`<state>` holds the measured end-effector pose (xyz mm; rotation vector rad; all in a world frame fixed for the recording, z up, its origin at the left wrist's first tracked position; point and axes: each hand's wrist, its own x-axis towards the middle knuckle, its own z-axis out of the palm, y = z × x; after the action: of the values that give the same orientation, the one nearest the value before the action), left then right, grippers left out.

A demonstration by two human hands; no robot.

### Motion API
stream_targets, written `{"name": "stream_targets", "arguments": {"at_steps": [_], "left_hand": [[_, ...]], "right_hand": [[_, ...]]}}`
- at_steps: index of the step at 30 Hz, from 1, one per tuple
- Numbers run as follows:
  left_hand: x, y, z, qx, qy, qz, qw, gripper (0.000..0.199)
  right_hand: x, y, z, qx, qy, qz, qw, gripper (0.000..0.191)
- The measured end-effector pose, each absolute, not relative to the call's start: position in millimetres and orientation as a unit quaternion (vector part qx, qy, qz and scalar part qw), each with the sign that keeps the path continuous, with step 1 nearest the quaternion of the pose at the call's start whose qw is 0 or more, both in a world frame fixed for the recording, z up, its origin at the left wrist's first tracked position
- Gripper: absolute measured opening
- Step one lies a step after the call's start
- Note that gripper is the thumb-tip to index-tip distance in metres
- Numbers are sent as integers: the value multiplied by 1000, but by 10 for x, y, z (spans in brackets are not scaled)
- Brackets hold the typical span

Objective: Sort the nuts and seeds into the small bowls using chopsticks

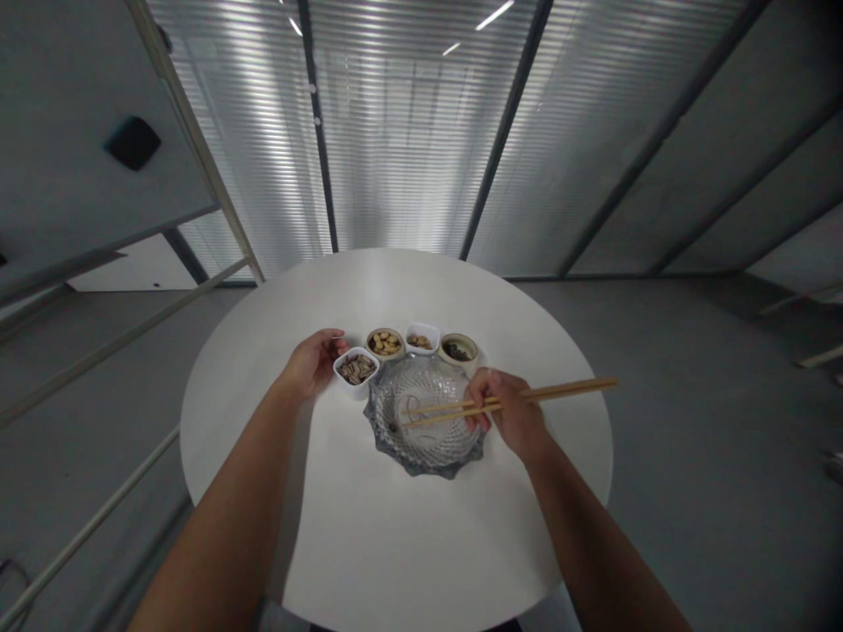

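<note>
My right hand [504, 408] is closed around a pair of wooden chopsticks [566, 389], whose thin tips point left, slightly apart, over a scalloped clear glass bowl [428, 461]. Near those tips, a small dark piece [393, 427] lies in the glass bowl. My left hand [317, 362] is loosely cupped beside a white square bowl of striped seeds [356, 369]; whether its fingers touch that bowl I cannot tell. Behind the glass bowl stand a round bowl of pale nuts [385, 342], a white square bowl of brownish pieces [421, 339] and a round bowl of dark pieces [458, 349].
Everything stands on a round white table [388, 535]. The small bowls form a close arc along the glass bowl's far side. Beyond the table are windows with blinds [401, 158], and a pale metal frame [190, 132] rises at the left.
</note>
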<state>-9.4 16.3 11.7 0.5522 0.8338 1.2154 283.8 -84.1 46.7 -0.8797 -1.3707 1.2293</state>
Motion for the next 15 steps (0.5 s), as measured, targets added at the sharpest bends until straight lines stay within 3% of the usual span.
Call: {"name": "stream_targets", "arguments": {"at_steps": [8,15], "left_hand": [[-76,157,142,247,378,543,708,4],[-62,169,133,235,377,550,708,5]], "right_hand": [[2794,-878,434,-410,-627,509,425,41],[2773,-888,443,-420,-631,510,406,40]]}}
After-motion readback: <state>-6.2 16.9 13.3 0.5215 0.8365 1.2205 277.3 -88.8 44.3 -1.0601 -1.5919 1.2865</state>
